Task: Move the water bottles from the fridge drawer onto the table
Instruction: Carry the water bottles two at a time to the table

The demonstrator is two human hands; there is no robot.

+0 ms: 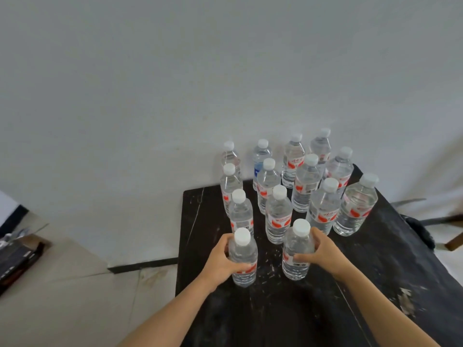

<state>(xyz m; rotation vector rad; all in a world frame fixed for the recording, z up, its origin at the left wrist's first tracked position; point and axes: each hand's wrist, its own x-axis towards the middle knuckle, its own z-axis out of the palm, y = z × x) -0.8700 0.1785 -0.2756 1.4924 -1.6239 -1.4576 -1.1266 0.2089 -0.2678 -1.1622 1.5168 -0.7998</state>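
Two clear water bottles with white caps and red labels stand upright near the middle of the black table. My left hand grips the left bottle from its left side. Gripping the right bottle from its right side is my right hand. Both bottles rest on the tabletop. Behind them stand several more bottles of the same kind in rows reaching to the wall, one of them with a blue label. The fridge drawer is out of view.
A white wall rises behind the table. Pale floor lies to the left, with a dark box of items at the far left edge. A chair or stool frame shows past the table's right side.
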